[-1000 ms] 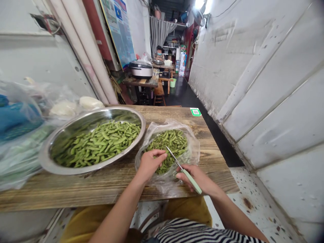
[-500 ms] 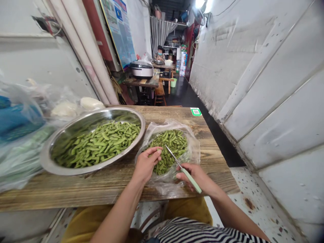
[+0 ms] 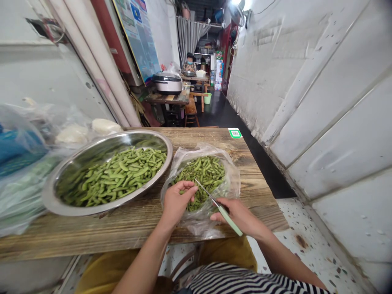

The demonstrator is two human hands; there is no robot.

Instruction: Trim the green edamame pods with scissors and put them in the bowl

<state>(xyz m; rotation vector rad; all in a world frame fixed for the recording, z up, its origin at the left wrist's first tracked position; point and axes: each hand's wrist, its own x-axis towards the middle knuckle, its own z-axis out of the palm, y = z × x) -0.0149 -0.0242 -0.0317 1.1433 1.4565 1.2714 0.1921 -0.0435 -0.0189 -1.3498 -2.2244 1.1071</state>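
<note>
My right hand (image 3: 234,212) grips a pair of scissors (image 3: 226,216) with pale green handles. Their metal blades point up and left, the tips close to my left fingers. My left hand (image 3: 179,200) is closed in a pinch over the left side of a clear plastic bag (image 3: 232,179). An edamame pod (image 3: 183,191) shows partly between its fingers; the rest of it is hidden. Inside the spread-open bag lie many green edamame pods (image 3: 211,169). Left of it, a wide steel basin (image 3: 168,157) holds a larger heap of pods (image 3: 128,169).
Plastic bags (image 3: 24,163) crowd the wooden table's (image 3: 257,204) left end. A green QR-code card (image 3: 235,133) is at its far right corner. Beyond are a rice cooker (image 3: 167,83) on another table and a seated person (image 3: 190,65). A pale wall (image 3: 321,122) runs along the right.
The view has shifted slightly, moving the scene a little left. My left thumb and fingers have closed closer together, and the scissors remain beside them in my right hand.
</note>
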